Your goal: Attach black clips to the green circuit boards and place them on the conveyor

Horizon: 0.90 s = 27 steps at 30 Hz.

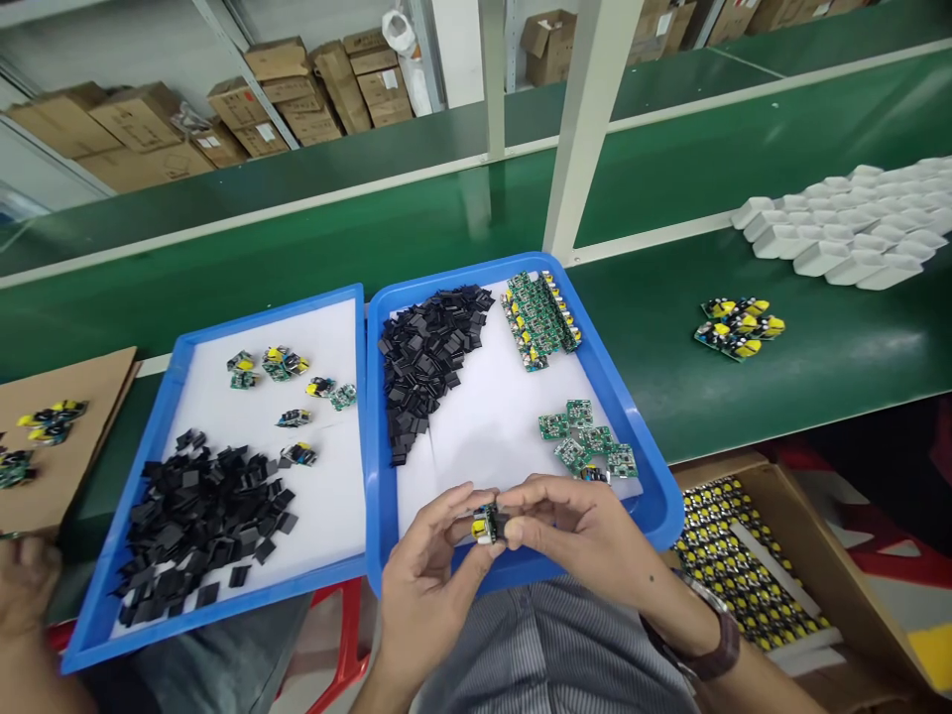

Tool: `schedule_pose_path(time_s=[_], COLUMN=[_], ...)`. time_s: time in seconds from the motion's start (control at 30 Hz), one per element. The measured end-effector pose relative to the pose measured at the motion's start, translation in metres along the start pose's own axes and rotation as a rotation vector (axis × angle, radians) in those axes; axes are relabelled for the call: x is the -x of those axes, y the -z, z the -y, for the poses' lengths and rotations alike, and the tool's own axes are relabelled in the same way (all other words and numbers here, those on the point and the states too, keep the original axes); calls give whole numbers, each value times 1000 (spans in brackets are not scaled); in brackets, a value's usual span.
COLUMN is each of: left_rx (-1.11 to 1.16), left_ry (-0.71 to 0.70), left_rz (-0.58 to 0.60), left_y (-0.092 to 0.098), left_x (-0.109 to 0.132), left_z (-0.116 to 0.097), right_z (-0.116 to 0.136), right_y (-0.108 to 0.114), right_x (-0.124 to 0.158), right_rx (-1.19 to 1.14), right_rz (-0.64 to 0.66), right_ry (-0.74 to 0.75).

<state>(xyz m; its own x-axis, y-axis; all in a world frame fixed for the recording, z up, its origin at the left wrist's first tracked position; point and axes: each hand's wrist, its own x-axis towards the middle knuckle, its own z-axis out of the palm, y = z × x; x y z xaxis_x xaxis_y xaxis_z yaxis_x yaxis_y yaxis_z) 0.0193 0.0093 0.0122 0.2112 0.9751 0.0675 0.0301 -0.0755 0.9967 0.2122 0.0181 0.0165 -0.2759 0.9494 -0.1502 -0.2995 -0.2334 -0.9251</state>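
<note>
Over the near edge of the right blue tray (pixel 377 516), my left hand (pixel 431 570) pinches a small circuit board (pixel 485 523) with a yellow component. My right hand (pixel 587 531) closes thumb and fingers on a small dark piece (pixel 502 524) against the board's right side; the fingers partly hide it. Just beyond my right hand lie several loose circuit boards (pixel 595 439), most with their green sides up. Farther back in that tray are a block of boards in rows (pixel 535 317) and a heap of flat black plastic pieces (pixel 431 347).
A second blue tray (pixel 272 309) holds more black pieces and boards. Another person's hand (pixel 26 585) is at far left by cardboard (pixel 81 416). White housings (pixel 840 233) and a board cluster (pixel 740 325) sit on the bench. A carton of boards (pixel 744 565) stands lower right.
</note>
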Motion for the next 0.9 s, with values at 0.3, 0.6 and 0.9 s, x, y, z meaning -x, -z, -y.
schedule_pose_path(time_s=[0.3, 0.6, 0.9], left_rx=[-77, -30, -134], left_ry=[-101, -62, -164], left_rz=[45, -108, -146], left_y=[3, 1, -2], left_x=[0, 2, 5], left_z=[1, 6, 7], right_z=[-5, -12, -23], right_y=[2, -21, -26], right_x=[-2, 5, 21], right_rx=[-84, 404, 663], right_rz=[-2, -198, -143], right_ry=[-116, 395, 548])
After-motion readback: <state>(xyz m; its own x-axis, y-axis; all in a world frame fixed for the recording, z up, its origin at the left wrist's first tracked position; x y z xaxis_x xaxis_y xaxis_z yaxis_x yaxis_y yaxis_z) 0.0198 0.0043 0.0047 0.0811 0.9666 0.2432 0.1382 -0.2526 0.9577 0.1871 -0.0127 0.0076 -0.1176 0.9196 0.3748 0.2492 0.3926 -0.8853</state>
